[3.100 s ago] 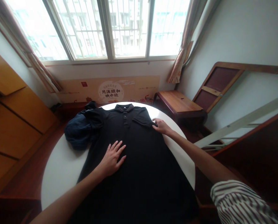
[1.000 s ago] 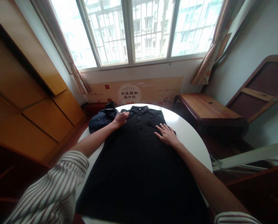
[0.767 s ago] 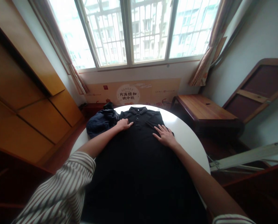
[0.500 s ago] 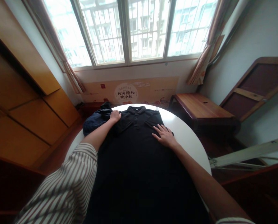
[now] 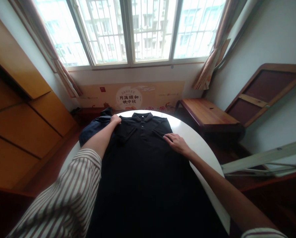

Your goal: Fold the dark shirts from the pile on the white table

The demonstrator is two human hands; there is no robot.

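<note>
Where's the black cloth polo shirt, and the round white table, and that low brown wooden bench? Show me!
Black cloth polo shirt (image 5: 148, 178): head view, middle of its front.
Round white table (image 5: 201, 144): head view, bare top right of the shirt.
Low brown wooden bench (image 5: 206, 114): head view, its flat top.

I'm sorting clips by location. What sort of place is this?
Probably a room in a home: it has a wide window with curtains, wood-toned cabinets and a rounded white table with a black shirt spread out.
</note>
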